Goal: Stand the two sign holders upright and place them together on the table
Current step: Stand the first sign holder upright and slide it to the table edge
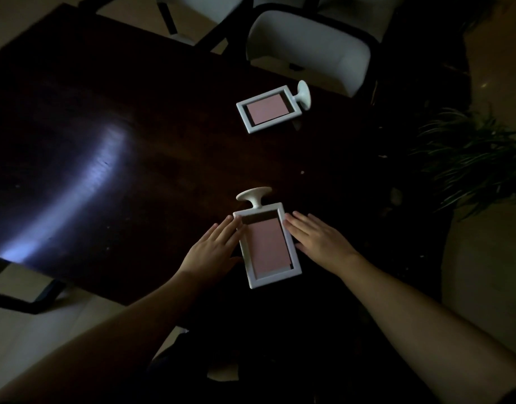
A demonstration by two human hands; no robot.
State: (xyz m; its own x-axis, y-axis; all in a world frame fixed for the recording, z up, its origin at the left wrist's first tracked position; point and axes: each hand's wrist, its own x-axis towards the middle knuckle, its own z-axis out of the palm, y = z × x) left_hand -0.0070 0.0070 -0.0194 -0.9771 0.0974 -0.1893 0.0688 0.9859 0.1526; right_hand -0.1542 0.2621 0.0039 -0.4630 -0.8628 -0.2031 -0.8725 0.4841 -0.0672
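Observation:
Two white sign holders with pink inserts lie flat on the dark table (134, 118). The near sign holder (267, 246) lies close to the front edge, its round base pointing away from me. My left hand (213, 246) rests flat against its left side, fingers spread. My right hand (315, 236) touches its right side, fingers also spread. Neither hand has lifted it. The far sign holder (270, 110) lies near the table's far edge, its base pointing to the right, well apart from both hands.
A white chair (309, 48) stands behind the table's far edge, with another chair at the top left. A leafy plant (469, 158) sits at the right. A bright glare streak (84, 185) crosses the left of the tabletop. The room is dim.

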